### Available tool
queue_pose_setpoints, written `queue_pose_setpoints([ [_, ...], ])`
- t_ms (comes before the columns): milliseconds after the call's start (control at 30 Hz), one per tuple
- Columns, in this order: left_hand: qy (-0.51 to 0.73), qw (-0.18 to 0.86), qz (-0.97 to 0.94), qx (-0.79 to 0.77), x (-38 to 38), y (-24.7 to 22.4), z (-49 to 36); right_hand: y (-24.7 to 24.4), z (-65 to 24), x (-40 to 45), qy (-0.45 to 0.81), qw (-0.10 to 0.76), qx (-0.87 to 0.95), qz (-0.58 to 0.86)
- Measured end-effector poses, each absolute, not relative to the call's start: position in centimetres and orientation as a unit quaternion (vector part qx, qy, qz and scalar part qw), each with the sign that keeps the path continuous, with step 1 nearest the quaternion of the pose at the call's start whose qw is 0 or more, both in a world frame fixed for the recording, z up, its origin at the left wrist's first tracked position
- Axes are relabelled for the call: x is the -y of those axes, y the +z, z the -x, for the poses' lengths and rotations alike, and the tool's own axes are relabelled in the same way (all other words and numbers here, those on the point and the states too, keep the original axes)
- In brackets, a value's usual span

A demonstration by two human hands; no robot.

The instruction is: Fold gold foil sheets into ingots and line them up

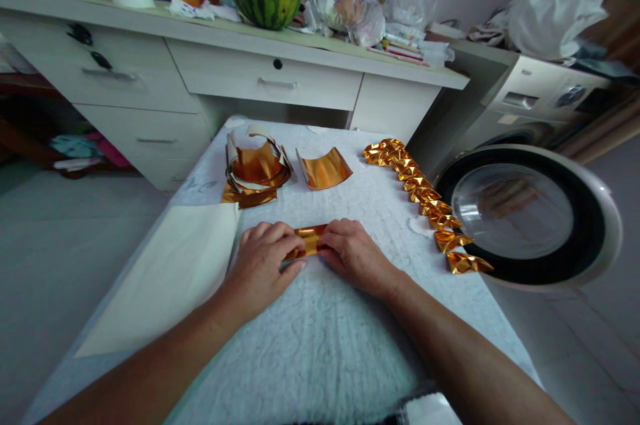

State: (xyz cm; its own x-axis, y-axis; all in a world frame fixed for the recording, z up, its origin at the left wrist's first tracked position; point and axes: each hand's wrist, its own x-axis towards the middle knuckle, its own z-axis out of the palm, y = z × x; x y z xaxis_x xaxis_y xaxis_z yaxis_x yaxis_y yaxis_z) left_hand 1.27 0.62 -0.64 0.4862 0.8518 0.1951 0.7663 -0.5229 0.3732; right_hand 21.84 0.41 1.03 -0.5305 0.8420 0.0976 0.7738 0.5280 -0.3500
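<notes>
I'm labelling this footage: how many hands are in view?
2: left hand and right hand, at the left and right ends of the gold foil.

Nearer than the left hand (264, 258) and right hand (353, 252), a stretch of tablecloth (300, 352) gives room to pass. The gold strip (311, 237) bars the gap between these 2. Beyond, a lane runs between the curved sheet (326, 170) and the row of folded pieces (425, 195). The curled stack (257, 165) blocks the far left; an open washer door (555, 258) flanks the right edge.
</notes>
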Motion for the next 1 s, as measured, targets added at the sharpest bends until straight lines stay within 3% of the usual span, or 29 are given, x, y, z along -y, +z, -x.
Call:
queue_pose_setpoints([
  [1000, 0.229, 0.075, -0.875, -0.419, -1.1, -0.6, 0.0, 0.6, -23.5, -0.8, 0.034, 0.147, 0.868, 0.474],
])
